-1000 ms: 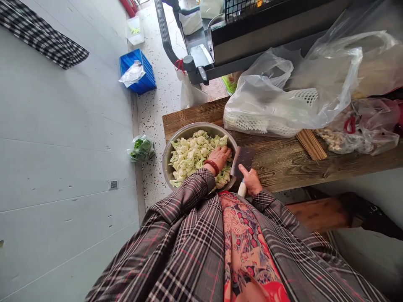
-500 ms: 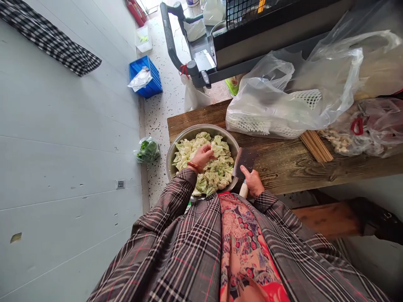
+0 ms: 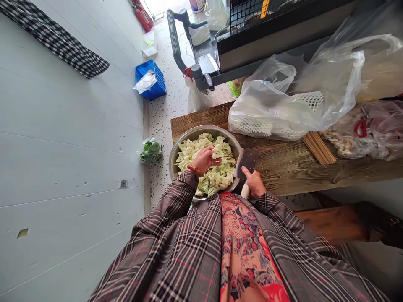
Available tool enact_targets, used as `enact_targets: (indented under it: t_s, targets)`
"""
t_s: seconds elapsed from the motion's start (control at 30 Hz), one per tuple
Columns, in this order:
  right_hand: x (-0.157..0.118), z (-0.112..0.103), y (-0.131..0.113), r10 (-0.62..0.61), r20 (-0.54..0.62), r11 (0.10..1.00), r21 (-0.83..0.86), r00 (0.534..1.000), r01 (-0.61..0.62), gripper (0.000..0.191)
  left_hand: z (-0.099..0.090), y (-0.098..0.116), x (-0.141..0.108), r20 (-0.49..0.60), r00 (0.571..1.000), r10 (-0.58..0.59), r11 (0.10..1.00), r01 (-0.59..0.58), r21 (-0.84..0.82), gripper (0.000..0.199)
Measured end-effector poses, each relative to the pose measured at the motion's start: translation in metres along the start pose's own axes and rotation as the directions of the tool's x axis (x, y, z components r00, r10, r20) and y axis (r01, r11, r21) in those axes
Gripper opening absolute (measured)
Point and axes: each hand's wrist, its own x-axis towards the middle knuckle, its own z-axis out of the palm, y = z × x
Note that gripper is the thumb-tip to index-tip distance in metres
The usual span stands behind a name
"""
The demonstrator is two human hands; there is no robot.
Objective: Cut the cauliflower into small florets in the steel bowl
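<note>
A wide metal bowl (image 3: 174, 156) full of cut cauliflower florets (image 3: 217, 180) stands on the wooden bench in front of me. Over the florets my left hand (image 3: 204, 160) is palm partly turned up, its fingers apart and loosely bent. The fingertips are close to a floret at the bowl's middle; whether they touch it I cannot tell. My right hand (image 3: 254, 183) is closed around a cleaver (image 3: 246, 161) at the bowl's right rim, thumb on the dark blade. The cleaver's pale handle shows below the hand.
Plastic bags (image 3: 270, 113) and a bundle of wooden sticks (image 3: 319, 147) lie on the wooden bench (image 3: 283, 172) to the right. A cart (image 3: 201, 75) stands behind it. On the floor at left are a bagged green vegetable (image 3: 151, 151) and a blue crate (image 3: 157, 86).
My left hand has opened its fingers and turned its palm upward over the florets. My right hand keeps the cleaver at the rim. The whole view has shifted slightly.
</note>
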Motion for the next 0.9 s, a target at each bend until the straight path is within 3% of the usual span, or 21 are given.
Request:
enact_targets:
  t_s: [0.13,0.23,0.3,0.37,0.43,0.47,0.53,0.6,0.7,0.77,0.83,0.9]
  targets:
    - [0.0,-0.001,-0.001,-0.007,-0.008,1.0,-0.015,1.0,0.007,0.052,-0.005,0.006,0.008,-0.177,0.979,0.102,0.994,-0.092,0.065,0.029]
    - [0.001,-0.001,0.0,-0.018,-0.01,1.0,-0.021,1.0,0.017,0.053,-0.008,0.009,0.019,-0.255,0.929,0.269,0.938,-0.193,0.287,0.046]
    - [0.002,-0.001,0.001,-0.029,-0.004,0.999,-0.016,1.0,0.029,0.053,-0.005,0.004,0.024,-0.205,0.89,0.407,0.798,-0.237,0.554,0.055]
    - [0.003,-0.001,0.003,-0.036,0.007,0.999,-0.015,0.999,0.036,0.054,0.002,-0.007,0.027,0.041,0.884,0.465,0.518,-0.309,0.798,0.057]
    - [0.004,0.0,0.004,-0.039,0.017,0.999,-0.023,0.999,0.039,0.055,0.01,-0.023,0.026,0.36,0.875,0.323,0.188,-0.433,0.882,0.057]
    - [0.004,0.0,0.004,-0.041,0.017,0.999,-0.031,0.999,0.042,0.055,0.015,-0.031,0.024,0.454,0.866,0.209,0.051,-0.474,0.879,0.058]
    - [0.005,-0.001,0.004,-0.051,0.009,0.997,-0.051,0.999,0.052,0.054,0.023,-0.046,0.021,0.479,0.877,0.033,-0.168,-0.468,0.868,0.065]
    - [0.006,-0.002,0.004,-0.068,0.0,0.995,-0.077,0.998,0.068,0.052,0.029,-0.055,0.02,0.429,0.901,-0.059,-0.311,-0.425,0.85,0.071]
    - [0.007,-0.001,0.004,-0.086,0.004,0.99,-0.111,0.996,0.086,0.05,0.036,-0.059,0.019,0.382,0.906,-0.186,-0.412,-0.424,0.807,0.071]
    - [0.006,0.0,0.003,-0.085,0.018,0.989,-0.123,0.996,0.087,0.049,0.039,-0.06,0.018,0.329,0.914,-0.238,-0.443,-0.404,0.8,0.058]
    - [0.005,0.003,0.002,-0.08,0.032,0.989,-0.125,0.996,0.083,0.051,0.04,-0.062,0.016,0.277,0.941,-0.194,-0.45,-0.337,0.827,0.034]
    - [0.004,0.005,0.0,-0.084,0.045,0.988,-0.126,0.995,0.089,0.052,0.036,-0.061,0.012,0.251,0.963,-0.099,-0.412,-0.269,0.871,0.026]
